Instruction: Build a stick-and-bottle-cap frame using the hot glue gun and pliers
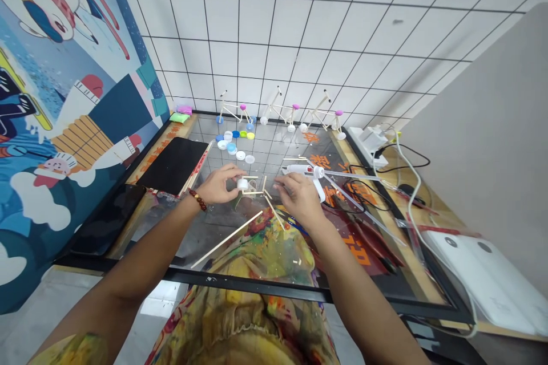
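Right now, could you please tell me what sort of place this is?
Probably a small indoor craft workspace: a glue gun lies on the glossy table among thin pale sticks, and three little model bicycles stand along the far edge.

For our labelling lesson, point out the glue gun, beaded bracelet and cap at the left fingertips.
Glue gun [301,169], head view: its white body.
Beaded bracelet [198,200], head view: its beads.
White cap [242,184], head view: its side.

The right hand [298,197] hides part of the white glue gun [301,169]; whether it holds anything is unclear. The picture's edge cuts off the mural [75,120] at left and the white flat device [483,279] at near right.
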Demonstrator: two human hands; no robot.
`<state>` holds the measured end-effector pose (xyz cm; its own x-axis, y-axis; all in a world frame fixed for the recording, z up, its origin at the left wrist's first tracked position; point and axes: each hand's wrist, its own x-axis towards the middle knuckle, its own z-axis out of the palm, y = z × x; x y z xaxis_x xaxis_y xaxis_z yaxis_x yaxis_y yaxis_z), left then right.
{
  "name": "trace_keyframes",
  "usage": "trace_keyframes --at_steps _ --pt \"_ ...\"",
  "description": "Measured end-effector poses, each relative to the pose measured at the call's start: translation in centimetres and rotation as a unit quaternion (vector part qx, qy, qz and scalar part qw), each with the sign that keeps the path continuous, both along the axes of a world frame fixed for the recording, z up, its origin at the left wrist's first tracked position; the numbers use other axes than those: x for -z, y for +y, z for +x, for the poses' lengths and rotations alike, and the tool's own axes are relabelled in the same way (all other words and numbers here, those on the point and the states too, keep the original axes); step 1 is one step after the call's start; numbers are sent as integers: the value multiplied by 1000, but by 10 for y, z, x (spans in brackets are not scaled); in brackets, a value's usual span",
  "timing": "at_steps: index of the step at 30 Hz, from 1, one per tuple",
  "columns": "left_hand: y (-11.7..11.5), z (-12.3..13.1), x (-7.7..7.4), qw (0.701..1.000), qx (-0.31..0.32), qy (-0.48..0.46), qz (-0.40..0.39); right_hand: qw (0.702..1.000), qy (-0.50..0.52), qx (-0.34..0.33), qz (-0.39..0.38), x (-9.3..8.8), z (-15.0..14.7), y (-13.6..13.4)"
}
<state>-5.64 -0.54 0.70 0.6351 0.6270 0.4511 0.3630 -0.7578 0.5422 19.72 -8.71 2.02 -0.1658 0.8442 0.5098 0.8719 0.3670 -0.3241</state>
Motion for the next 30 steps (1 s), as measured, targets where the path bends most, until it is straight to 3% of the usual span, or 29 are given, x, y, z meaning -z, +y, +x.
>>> trace_keyframes --at_steps 7,19,30 --pt "2 -1 -3 999 -32 -34 24 999 -36 14 -13 3 -2 1" --pt "1 1 1 1000 9 -13 -14 994 -60 -41 -79 14 -29 5" --pt "3 2 4 1000 13 -20 -5 989 -97 -34 -109 13 -45 7"
